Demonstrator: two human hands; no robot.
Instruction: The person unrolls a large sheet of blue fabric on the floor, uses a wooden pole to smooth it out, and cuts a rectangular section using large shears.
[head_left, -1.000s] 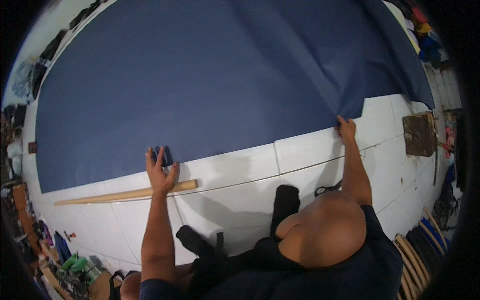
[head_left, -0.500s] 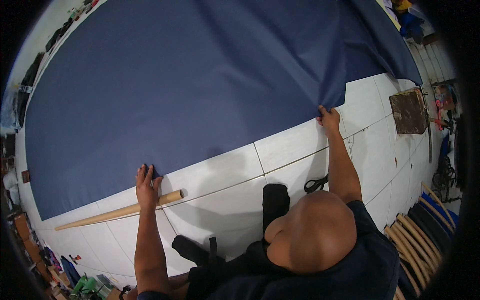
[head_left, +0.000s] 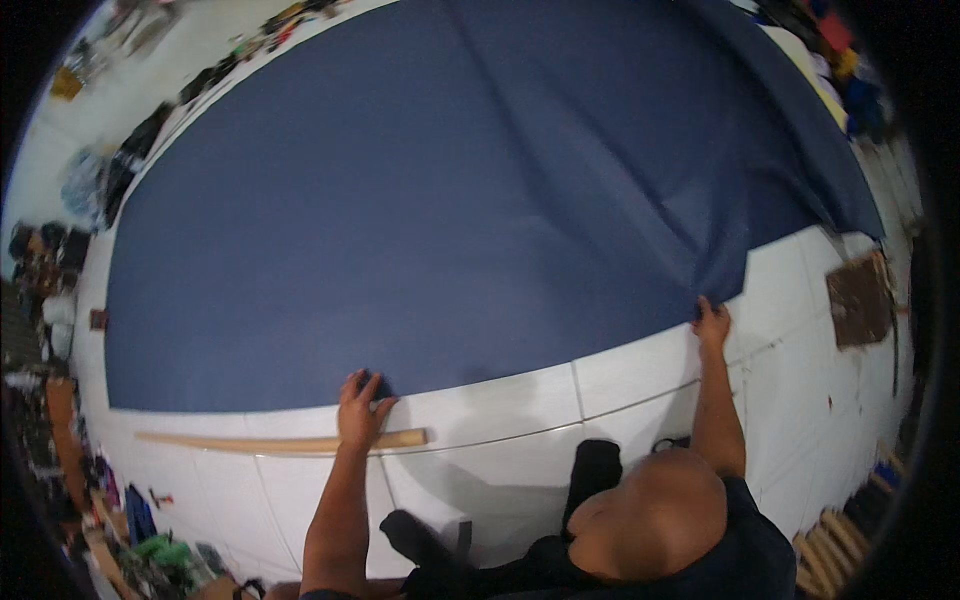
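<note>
Big blue sheet (head_left: 400, 220) lies spread over white tile floor (head_left: 500, 410), flat on the L side, w/ creases & folds toward the R; near edge runs crosswise in front of the person, w/ a notch cut in near its R end. R hand (head_left: 711, 322) is at that edge just L of the notch, fingers pinching the sheet, folds fanning out from the grip. L hand (head_left: 362, 410) is farther L on the same edge, fingers spread & loose, fingertips over the sheet; can't tell if they're pressing. Tan tube (head_left: 240, 441) lies on the floor approx. alongside the edge, passing under the L hand/wrist; can't tell if touching. Dark scissors (head_left: 670, 443) nr the R forearm, partly hidden. Brown board (head_left: 860, 302) on the floor, far R.
</note>
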